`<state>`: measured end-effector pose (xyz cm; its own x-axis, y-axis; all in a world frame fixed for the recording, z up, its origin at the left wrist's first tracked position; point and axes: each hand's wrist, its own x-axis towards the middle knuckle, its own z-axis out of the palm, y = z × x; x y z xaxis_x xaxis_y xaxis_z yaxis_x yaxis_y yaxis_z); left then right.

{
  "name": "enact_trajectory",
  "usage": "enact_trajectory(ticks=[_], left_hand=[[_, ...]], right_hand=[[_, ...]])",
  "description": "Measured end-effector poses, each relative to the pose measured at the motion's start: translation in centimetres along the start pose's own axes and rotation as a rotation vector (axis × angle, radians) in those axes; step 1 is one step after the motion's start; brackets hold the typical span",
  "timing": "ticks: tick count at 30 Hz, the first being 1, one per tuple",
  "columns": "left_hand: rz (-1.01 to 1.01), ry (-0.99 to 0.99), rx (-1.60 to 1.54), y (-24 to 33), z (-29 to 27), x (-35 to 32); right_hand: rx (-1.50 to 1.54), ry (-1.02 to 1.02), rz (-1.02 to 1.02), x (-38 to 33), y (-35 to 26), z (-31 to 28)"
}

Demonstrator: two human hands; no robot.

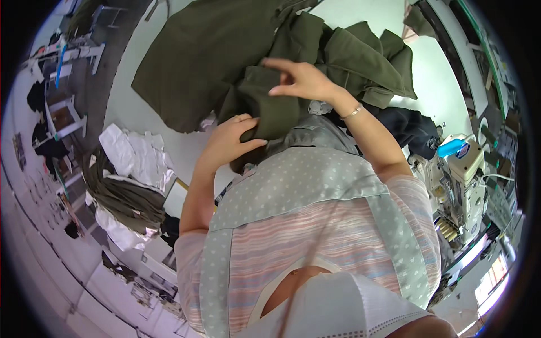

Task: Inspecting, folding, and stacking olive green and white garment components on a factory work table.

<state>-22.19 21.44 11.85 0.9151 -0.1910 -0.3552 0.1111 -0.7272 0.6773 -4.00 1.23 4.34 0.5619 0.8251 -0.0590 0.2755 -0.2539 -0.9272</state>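
Observation:
A large olive-green cloth (197,50) lies spread and folded across the white table in front of me. My left hand (228,141) is at the near edge of a folded olive flap (276,112), its fingers curled against the fabric and its thumb below them; part of the grip is hidden. Just above that flap, my right hand (304,81) has its index finger stretched out to the left and its thumb apart, with nothing between them. More olive cloth lies bunched (369,62) beyond my right hand.
The white table (121,101) curves round the work. White cloth (135,158) and a brown-olive bundle (127,197) hang at the left. Dark fabric (408,129) lies at the right, beside a cream sewing machine (465,160) with a blue piece on top.

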Motion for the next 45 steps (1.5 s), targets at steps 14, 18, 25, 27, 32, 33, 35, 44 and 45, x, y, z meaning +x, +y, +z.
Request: enact_trajectory(ticks=[14,18,25,27,32,33,35,44,45], left_hand=[[-0.138,0.696,-0.577,-4.3,-4.1,7.8],[-0.21,0.543,-0.836,-3.6,-6.8,7.0],[-0.042,0.042,-0.688,0.0,-5.2,4.9],[-0.037,0.087,-0.622,0.8,-4.4,4.7],[-0.035,0.086,-0.636,1.3,-3.7,4.4],[-0.033,0.081,-0.621,1.3,-3.7,4.4],[-0.032,0.068,-0.585,1.2,-3.8,4.5],[-0.031,-0.011,-0.67,1.4,-3.4,5.1],[-0.057,-0.029,-0.663,1.4,-3.4,5.2]], right_hand=[[-0.024,0.591,0.319,-10.8,-1.4,-0.6],[-0.567,-0.257,0.586,-11.7,-2.6,0.5],[0.551,-0.07,0.244,-4.2,-8.0,0.1],[0.749,-0.148,0.332,-3.3,-8.1,1.4],[0.756,-0.199,0.431,-2.7,-6.7,2.3],[0.781,-0.208,0.448,-2.6,-6.6,2.2],[0.874,-0.214,0.41,-2.5,-6.5,1.9],[1.05,-0.176,0.473,-2.3,-5.5,2.0],[1.054,-0.18,0.54,-2.3,-5.3,2.0]])
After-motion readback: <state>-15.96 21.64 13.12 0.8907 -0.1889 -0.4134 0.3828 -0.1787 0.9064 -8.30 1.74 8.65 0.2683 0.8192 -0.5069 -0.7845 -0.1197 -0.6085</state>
